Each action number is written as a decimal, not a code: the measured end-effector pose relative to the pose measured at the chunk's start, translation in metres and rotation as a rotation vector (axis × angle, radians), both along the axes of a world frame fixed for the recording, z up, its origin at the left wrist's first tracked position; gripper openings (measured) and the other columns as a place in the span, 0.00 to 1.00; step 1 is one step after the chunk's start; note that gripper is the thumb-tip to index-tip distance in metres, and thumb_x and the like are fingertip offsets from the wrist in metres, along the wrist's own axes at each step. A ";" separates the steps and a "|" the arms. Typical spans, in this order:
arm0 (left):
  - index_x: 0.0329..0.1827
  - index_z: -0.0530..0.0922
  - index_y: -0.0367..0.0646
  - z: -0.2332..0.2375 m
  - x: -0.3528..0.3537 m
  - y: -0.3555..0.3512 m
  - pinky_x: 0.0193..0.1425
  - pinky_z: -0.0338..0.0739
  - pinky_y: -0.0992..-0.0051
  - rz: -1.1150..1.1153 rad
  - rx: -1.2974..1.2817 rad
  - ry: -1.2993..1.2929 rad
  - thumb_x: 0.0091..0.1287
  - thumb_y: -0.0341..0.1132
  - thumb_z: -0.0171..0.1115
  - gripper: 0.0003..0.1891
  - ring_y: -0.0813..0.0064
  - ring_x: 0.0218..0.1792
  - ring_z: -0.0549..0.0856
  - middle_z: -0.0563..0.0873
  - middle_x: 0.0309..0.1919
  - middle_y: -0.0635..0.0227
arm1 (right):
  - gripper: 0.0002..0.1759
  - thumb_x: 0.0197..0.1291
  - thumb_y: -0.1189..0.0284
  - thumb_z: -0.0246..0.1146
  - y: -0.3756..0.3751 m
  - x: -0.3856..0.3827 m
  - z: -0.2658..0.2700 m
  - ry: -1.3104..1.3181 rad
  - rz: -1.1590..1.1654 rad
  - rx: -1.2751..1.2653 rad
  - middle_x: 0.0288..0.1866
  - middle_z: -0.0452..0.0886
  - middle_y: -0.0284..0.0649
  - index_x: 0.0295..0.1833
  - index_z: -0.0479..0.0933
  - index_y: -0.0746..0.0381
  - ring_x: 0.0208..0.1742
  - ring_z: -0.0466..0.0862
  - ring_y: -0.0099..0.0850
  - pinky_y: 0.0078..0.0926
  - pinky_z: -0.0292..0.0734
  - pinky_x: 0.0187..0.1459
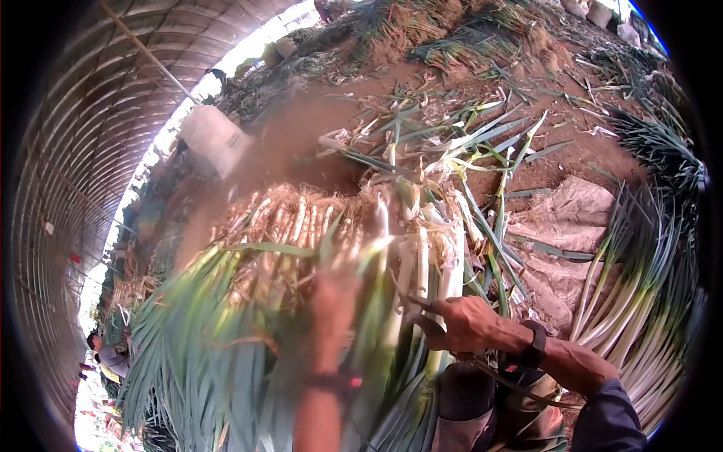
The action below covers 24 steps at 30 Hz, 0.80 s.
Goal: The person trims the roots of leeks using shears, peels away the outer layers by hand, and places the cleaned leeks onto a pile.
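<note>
— Here, what is held?

— A bundle of white-stalked, green-leaved scallions (301, 248) is seen laid across the lap, tan roots turned toward twelve o'clock and leaves fanned toward seven. It seems to be laid that way so that the stalks lie within reach. The right hand (467, 322), marked by a black wristwatch (535, 344), is clenched around several white stalks at the bundle's four o'clock edge.

— And the left hand (335, 297)?

— It is seen over the stalks at centre, but it is blurred. Whether it is closed cannot be told.

— What is placed around?

— A second heap of pale scallions (640, 301) is stacked at three o'clock. Beside it a crumpled grey sack (572, 218) is spread on the brown soil (301, 128), probably to keep produce off the dirt. Another person (105, 354) is seen at eight o'clock.
</note>
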<state>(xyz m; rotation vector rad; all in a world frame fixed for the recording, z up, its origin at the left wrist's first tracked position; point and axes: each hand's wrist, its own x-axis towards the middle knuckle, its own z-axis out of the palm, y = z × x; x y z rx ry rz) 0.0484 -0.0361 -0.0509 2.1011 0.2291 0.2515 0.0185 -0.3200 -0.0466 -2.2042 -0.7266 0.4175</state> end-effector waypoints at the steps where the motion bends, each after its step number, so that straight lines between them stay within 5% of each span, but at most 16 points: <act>1: 0.67 0.76 0.34 -0.002 -0.005 -0.014 0.57 0.82 0.59 -0.066 0.277 0.133 0.65 0.40 0.73 0.30 0.60 0.54 0.87 0.86 0.58 0.50 | 0.36 0.53 0.54 0.73 -0.002 -0.002 0.001 0.019 0.003 0.014 0.31 0.84 0.53 0.65 0.76 0.60 0.33 0.85 0.54 0.48 0.79 0.37; 3: 0.63 0.77 0.34 -0.043 -0.002 -0.018 0.58 0.81 0.55 -0.181 0.735 0.218 0.61 0.40 0.75 0.30 0.51 0.54 0.87 0.85 0.57 0.44 | 0.36 0.54 0.54 0.72 -0.001 -0.005 -0.001 0.028 0.008 0.026 0.31 0.84 0.53 0.65 0.76 0.61 0.33 0.85 0.54 0.48 0.79 0.37; 7: 0.47 0.80 0.34 -0.063 0.002 -0.028 0.53 0.81 0.52 -0.184 0.902 0.408 0.59 0.39 0.71 0.19 0.42 0.49 0.86 0.87 0.46 0.44 | 0.35 0.54 0.54 0.72 0.001 -0.013 -0.006 -0.002 -0.018 0.058 0.29 0.83 0.53 0.64 0.76 0.62 0.33 0.85 0.53 0.49 0.79 0.37; 11: 0.40 0.81 0.33 -0.044 -0.006 -0.023 0.52 0.79 0.49 -0.130 0.744 0.387 0.56 0.38 0.64 0.16 0.40 0.48 0.86 0.86 0.41 0.38 | 0.30 0.63 0.61 0.68 -0.009 -0.038 -0.028 -0.264 -0.053 0.261 0.23 0.82 0.42 0.72 0.75 0.47 0.22 0.83 0.41 0.40 0.81 0.29; 16: 0.43 0.83 0.31 -0.023 -0.020 -0.027 0.54 0.79 0.49 -0.204 0.798 0.525 0.59 0.40 0.65 0.18 0.38 0.48 0.86 0.86 0.43 0.37 | 0.36 0.62 0.61 0.67 -0.020 -0.059 0.006 0.070 0.108 0.194 0.34 0.87 0.52 0.76 0.70 0.50 0.32 0.88 0.48 0.43 0.82 0.37; 22: 0.44 0.84 0.32 -0.024 -0.045 -0.024 0.53 0.80 0.49 -0.207 0.778 0.523 0.62 0.56 0.69 0.29 0.38 0.48 0.86 0.87 0.43 0.37 | 0.37 0.61 0.64 0.68 -0.021 -0.058 -0.004 -0.047 0.100 0.191 0.35 0.87 0.52 0.77 0.69 0.49 0.33 0.88 0.49 0.45 0.83 0.38; 24: 0.45 0.84 0.32 -0.024 -0.049 -0.024 0.53 0.80 0.49 -0.218 0.811 0.519 0.62 0.59 0.69 0.31 0.38 0.47 0.86 0.87 0.42 0.37 | 0.29 0.60 0.57 0.70 -0.023 -0.059 0.011 0.029 0.089 0.203 0.33 0.84 0.54 0.64 0.76 0.59 0.34 0.86 0.52 0.48 0.79 0.36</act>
